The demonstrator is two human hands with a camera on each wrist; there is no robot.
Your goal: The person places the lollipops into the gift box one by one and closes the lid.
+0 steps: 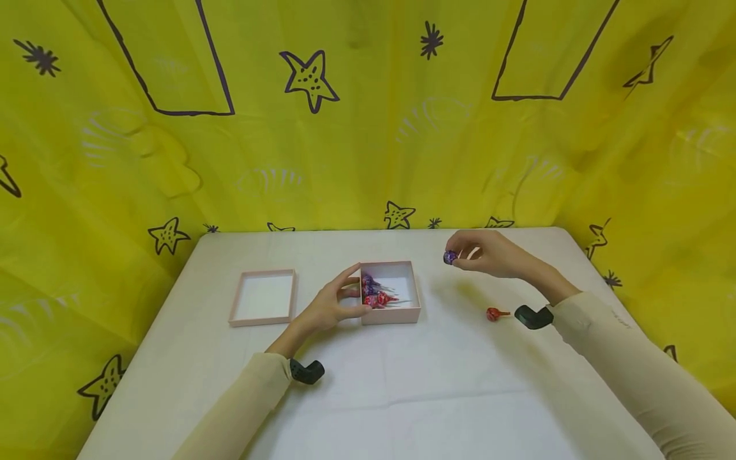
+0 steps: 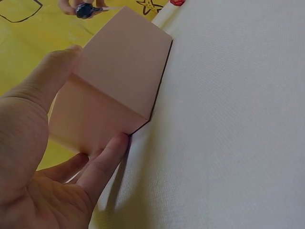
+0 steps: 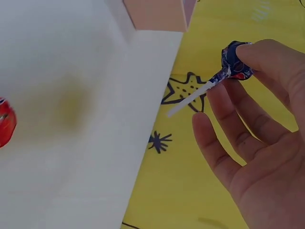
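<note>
On the white-covered table stands an open pink box [image 1: 397,315], with purple-wrapped lollipops [image 1: 370,285] and red-wrapped lollipops [image 1: 376,300] lying at its left side. My left hand [image 1: 324,310] holds the box by its left end, thumb near the front corner and fingers along the left and far sides. To the right of the box, above the table, my right hand [image 1: 491,254] pinches a purple-blue wrapped lollipop [image 3: 234,61] by its head between thumb and fingers. Its white stick points away from the palm. A single red lollipop [image 1: 494,314] lies on the table below that hand.
The pink-rimmed box lid [image 1: 261,322] lies left of the box, its white inside facing up. A yellow curtain [image 1: 356,160] with drawn starfish hangs behind the table [image 1: 402,396] and along its sides.
</note>
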